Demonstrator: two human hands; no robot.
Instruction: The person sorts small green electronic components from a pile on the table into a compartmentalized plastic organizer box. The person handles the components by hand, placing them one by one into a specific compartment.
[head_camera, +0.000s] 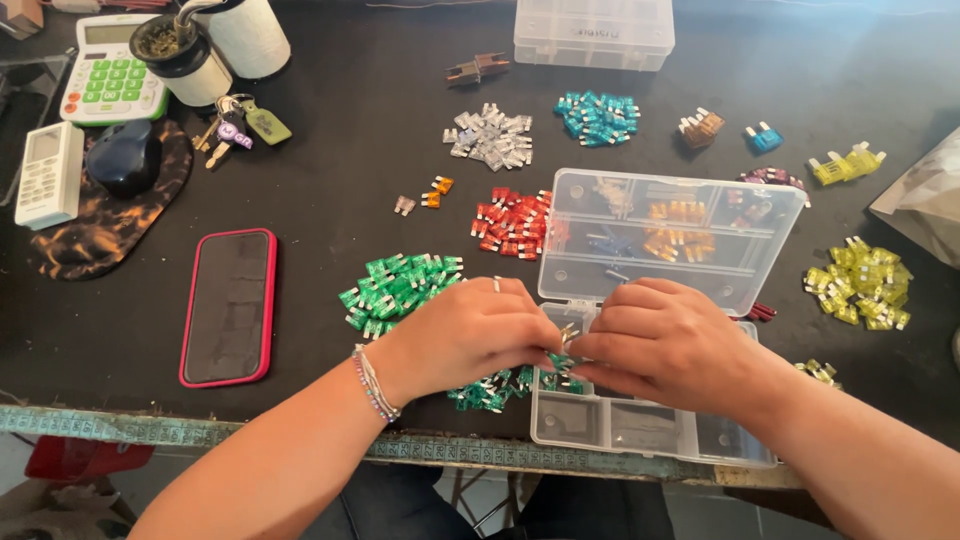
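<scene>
Both hands, left hand (470, 335) and right hand (665, 345), pinch together on a small fuse (568, 334) over the clear organiser box (640, 425) at the desk's near edge; it looks light, rigid, slippery — best gripped by its plastic body.

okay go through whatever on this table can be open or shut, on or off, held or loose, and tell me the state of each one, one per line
Left hand: pinching small fuses.
Right hand: pinching small fuses.
Compartment box: open, lid raised.
Second clear box: closed.
Phone: screen dark.
Green fuses: loose pile.
Red fuses: loose pile.
Calculator: display unreadable.
</scene>
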